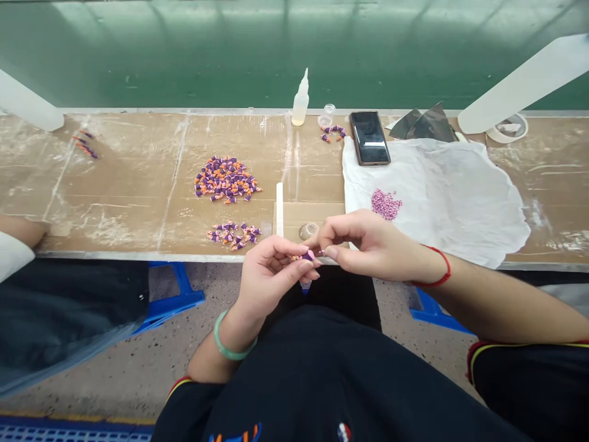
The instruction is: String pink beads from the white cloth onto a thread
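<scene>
My left hand (271, 270), a green bangle on its wrist, pinches a small purple-and-orange figure (308, 255) between thumb and fingers above the table's front edge. From the right, my right hand (368, 242) meets it with thumb and forefinger pressed together; whatever tiny bit they hold is too small to name. Just beyond the fingers sit a small round clear dish (308, 230) and a white strip (280, 209) on a piece of cardboard. Left of these lie a small group of similar figures (234, 235) and a larger pile of figures (225, 179).
Tiny pink pieces (386, 204) lie on a white cloth (453, 190), with a phone (370, 138) at its corner. Farther back are a dropper bottle (300, 101), a small lidded pot (326, 116) and a tape roll (507, 129). Another person's arm (21, 232) rests at left.
</scene>
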### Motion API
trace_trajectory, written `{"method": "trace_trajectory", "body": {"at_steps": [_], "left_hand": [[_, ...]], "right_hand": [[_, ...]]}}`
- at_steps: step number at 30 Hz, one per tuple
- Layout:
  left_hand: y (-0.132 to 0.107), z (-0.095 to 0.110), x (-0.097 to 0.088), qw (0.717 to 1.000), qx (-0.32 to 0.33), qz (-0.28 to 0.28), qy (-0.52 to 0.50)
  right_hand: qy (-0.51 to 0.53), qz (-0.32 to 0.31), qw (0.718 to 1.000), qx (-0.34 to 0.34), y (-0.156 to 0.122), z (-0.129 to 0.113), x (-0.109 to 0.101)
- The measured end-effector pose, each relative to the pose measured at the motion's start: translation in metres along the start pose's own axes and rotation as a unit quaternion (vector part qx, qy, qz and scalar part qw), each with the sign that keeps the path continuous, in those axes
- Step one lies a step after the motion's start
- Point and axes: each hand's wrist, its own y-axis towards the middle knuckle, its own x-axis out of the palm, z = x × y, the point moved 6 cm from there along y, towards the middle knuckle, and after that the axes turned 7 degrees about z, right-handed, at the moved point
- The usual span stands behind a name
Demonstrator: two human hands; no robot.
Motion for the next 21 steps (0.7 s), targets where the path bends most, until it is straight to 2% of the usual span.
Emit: {"method": "trace_trajectory", "body": {"at_steps": [8,21], "left_hand": [[-0.008,0.005,0.004,0.999,0.034,-0.003,-0.020],[-0.015,0.017,0.009,0.994,0.110,-0.015,0.014]], "right_hand": [[-0.020,-0.007,1.000,-0.022,-0.004,-0.016,-0.001],[-0.025,-0.001,0.998,-0.060,-0.006,-0.030,0.002]]}}
